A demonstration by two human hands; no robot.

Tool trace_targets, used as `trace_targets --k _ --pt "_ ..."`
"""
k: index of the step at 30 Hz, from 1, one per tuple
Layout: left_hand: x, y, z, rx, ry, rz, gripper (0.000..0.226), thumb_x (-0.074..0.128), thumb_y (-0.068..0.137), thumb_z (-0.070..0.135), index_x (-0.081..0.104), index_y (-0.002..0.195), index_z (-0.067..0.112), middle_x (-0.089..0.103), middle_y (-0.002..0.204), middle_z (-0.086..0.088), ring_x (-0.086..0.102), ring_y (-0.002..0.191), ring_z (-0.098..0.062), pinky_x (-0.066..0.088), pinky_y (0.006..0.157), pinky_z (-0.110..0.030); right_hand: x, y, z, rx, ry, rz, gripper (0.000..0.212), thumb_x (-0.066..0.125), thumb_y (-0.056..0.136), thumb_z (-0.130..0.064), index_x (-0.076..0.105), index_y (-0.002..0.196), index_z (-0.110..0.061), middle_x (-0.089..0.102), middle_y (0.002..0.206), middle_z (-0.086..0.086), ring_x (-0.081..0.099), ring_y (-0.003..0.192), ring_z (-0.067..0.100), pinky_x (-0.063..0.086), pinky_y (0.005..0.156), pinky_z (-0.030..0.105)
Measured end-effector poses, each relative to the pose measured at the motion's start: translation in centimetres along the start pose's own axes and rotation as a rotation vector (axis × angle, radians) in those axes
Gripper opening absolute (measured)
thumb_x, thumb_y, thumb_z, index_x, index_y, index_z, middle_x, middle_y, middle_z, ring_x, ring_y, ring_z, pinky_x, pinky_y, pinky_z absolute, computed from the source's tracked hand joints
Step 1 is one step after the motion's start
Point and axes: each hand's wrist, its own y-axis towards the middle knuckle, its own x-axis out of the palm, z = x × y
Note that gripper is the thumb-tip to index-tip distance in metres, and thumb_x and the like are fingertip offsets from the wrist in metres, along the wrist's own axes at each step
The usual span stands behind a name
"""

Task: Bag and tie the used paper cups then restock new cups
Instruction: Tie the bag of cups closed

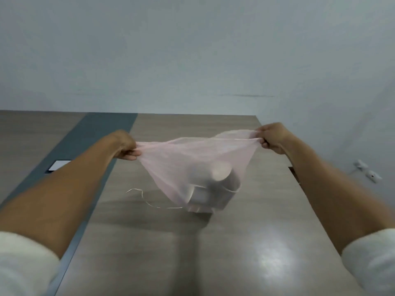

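A thin pink plastic bag [192, 159] hangs stretched wide above the wooden table [235, 242]. My left hand [126, 147] grips its left top corner. Its right top corner is pinched in my right hand [270, 138]. Through the film, white paper cups [215, 184] show lying in the bottom of the bag, blurred. The bag's lowest point sits just above or on the tabletop; I cannot tell which. A thin pale string [147, 198] lies on the table below the bag's left side.
A dark grey strip [94, 146] runs along the table's left part, with a white-lidded inset [58, 165] in it. A pale wall stands behind the table. Wall sockets [367, 170] sit low at the right, past the table's right edge.
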Motion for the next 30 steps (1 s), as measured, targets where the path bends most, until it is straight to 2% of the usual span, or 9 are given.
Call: trace_targets --k 5,8,10,13,17,21,24,27,30 --pt "1.4 0.0 -0.8 -0.130 -0.314 -0.132 0.020 0.040 0.103 -0.008 0.056 0.096 0.002 0.063 0.090 -0.009 0.069 0.046 -0.010 0.062 0.060 -0.029 -0.2 0.3 0.4 -0.040 -0.081 0.010 0.020 0.055 0.090 0.017 0.071 0.092 0.006 0.065 0.079 0.020 0.062 0.052 0.019 0.059 0.050 0.020" --pt "1.3 0.8 -1.1 -0.135 -0.533 -0.083 0.026 0.036 0.101 -0.012 0.053 0.088 0.002 0.058 0.088 -0.011 0.067 0.062 -0.018 0.059 0.087 -0.032 -1.3 0.8 0.6 -0.109 -0.108 0.063 0.022 0.052 0.088 0.019 0.070 0.093 0.009 0.066 0.078 0.020 0.063 0.048 0.018 0.058 0.051 0.021" --pt "0.9 0.9 -0.9 -0.092 -0.531 -0.014 0.026 0.037 0.101 -0.012 0.052 0.087 0.003 0.058 0.088 -0.011 0.062 0.071 -0.018 0.063 0.064 -0.027 -1.9 1.1 -0.1 -0.151 -0.110 0.067 0.025 0.050 0.087 0.019 0.071 0.094 0.008 0.067 0.078 0.018 0.063 0.045 0.015 0.056 0.049 0.021" --pt "1.0 0.7 -0.4 -0.045 -0.429 0.081 0.022 0.040 0.099 -0.013 0.055 0.092 0.002 0.058 0.084 -0.012 0.064 0.055 -0.016 0.053 0.036 -0.023 -2.0 0.5 -0.4 -0.146 -0.284 -0.021 0.031 0.046 0.088 0.020 0.072 0.094 0.005 0.068 0.076 0.020 0.064 0.050 0.018 0.057 0.049 0.022" --pt "1.4 1.2 -0.2 -0.009 -0.445 0.205 0.024 0.039 0.098 -0.017 0.051 0.109 0.001 0.053 0.081 -0.012 0.054 0.027 -0.008 0.049 0.032 -0.020 -1.7 0.7 -1.0 -0.186 -0.255 0.037 0.025 0.048 0.090 0.018 0.071 0.094 0.007 0.067 0.076 0.022 0.064 0.059 0.027 0.062 0.057 0.032" --pt "1.5 1.5 -0.4 -0.011 -0.455 0.217 0.025 0.039 0.098 -0.017 0.051 0.110 0.001 0.054 0.079 -0.013 0.059 0.040 -0.014 0.049 0.031 -0.023 -0.8 0.8 0.3 -0.183 -0.281 0.054 0.025 0.046 0.091 0.018 0.069 0.096 0.009 0.065 0.073 0.024 0.062 0.055 0.027 0.062 0.058 0.034" --pt "1.4 2.2 -1.5 -0.034 -0.543 0.107 0.023 0.040 0.100 -0.014 0.052 0.111 0.002 0.056 0.091 -0.012 0.062 0.069 -0.018 0.063 0.058 -0.029 -0.1 1.0 2.0 -0.172 -0.288 0.027 0.019 0.053 0.089 0.015 0.070 0.098 0.011 0.067 0.081 0.023 0.064 0.063 0.025 0.062 0.071 0.035" --pt "0.6 2.5 -2.8 0.023 -0.653 -0.051 0.014 0.057 0.096 -0.008 0.058 0.093 0.006 0.056 0.093 -0.008 0.059 0.081 -0.014 0.056 0.096 -0.034 -0.3 1.2 3.6 -0.247 -0.461 -0.076 0.033 0.076 0.080 -0.004 0.072 0.112 -0.010 0.068 0.096 0.006 0.065 0.085 0.019 0.055 0.086 0.033" --pt "0.1 2.3 -4.3 0.226 -0.350 -0.108 0.029 0.078 0.080 -0.007 0.063 0.099 0.008 0.063 0.095 -0.010 0.063 0.085 -0.016 0.059 0.085 -0.026 -0.3 1.3 4.8 -0.321 -0.626 -0.092 0.033 0.085 0.075 -0.016 0.070 0.104 -0.023 0.066 0.089 0.001 0.064 0.079 0.019 0.051 0.077 0.029"
